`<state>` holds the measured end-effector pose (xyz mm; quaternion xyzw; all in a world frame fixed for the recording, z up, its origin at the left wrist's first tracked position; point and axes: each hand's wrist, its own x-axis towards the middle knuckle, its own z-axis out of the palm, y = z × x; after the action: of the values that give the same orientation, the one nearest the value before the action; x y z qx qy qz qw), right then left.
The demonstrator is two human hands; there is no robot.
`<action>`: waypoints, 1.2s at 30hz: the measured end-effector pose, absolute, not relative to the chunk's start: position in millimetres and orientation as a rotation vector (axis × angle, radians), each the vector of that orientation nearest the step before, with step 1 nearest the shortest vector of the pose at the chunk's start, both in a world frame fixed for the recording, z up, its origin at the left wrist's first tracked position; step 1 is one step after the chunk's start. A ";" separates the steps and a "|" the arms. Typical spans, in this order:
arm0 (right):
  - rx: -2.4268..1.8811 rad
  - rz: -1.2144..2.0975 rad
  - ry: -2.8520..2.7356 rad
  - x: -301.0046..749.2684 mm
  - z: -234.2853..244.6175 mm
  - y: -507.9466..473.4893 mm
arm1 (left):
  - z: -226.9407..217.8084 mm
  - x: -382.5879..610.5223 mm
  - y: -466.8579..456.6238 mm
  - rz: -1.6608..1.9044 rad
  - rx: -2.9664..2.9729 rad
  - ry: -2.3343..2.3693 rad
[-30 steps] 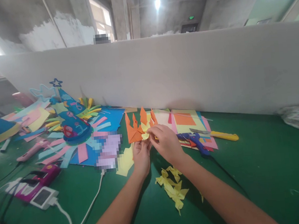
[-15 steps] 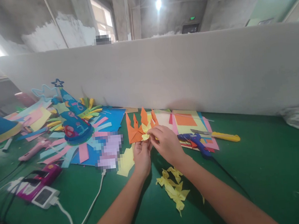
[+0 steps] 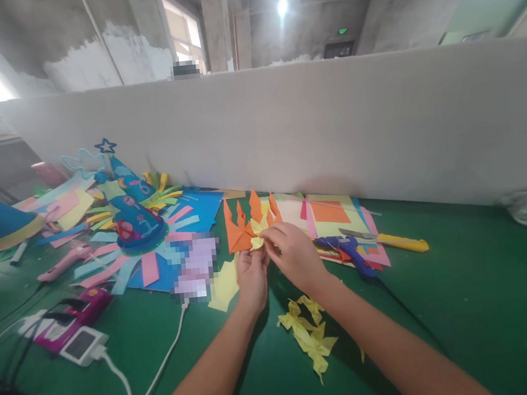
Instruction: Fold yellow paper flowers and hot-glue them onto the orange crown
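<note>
An orange folded paper crown [image 3: 239, 236] with pointed tips stands upright above the table, its lower edge gripped by my left hand [image 3: 253, 279]. My right hand [image 3: 291, 250] pinches a small yellow folded paper piece [image 3: 258, 230] against the front of the crown. Both sets of fingers are closed, and the fingers partly cover the yellow piece. Nearer to me, under my right forearm, several more yellow folded paper pieces [image 3: 309, 336] lie on the green table [image 3: 243, 373]. A flat yellow paper [image 3: 224, 287] rests just left of my left wrist.
To the right lie a blue glue gun [image 3: 355, 257], a yellow-handled knife [image 3: 402, 242] and coloured paper sheets [image 3: 332, 211]. Decorated blue cone hats [image 3: 135, 219], a pink glue gun [image 3: 67, 264] and a magenta power strip [image 3: 77, 318] with cables occupy the left. A white partition [image 3: 285, 133] stands behind.
The whole view has shifted slightly, so things appear a little further right. Both hands keep the same hold on the crown and the yellow piece.
</note>
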<state>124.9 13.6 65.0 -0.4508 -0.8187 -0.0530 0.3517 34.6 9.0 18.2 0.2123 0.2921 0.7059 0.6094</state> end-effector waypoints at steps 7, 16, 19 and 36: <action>-1.092 -0.141 -2.129 124.3 65.2 14.1 | 15.9 33.8 10.1 1.630 0.516 0.652; -1.105 -0.157 -2.154 125.2 68.1 12.9 | 12.4 33.8 11.1 1.625 0.524 0.651; -1.102 -0.147 -2.164 125.6 67.6 13.9 | 13.8 33.7 11.1 1.623 0.511 0.658; -1.092 -0.170 -2.203 129.1 68.2 15.0 | 18.3 34.8 7.6 1.614 0.559 0.633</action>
<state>129.1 15.0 68.2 -0.4180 -0.8431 -0.0649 0.3319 34.8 7.6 18.3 0.2423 0.2747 0.7001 0.6130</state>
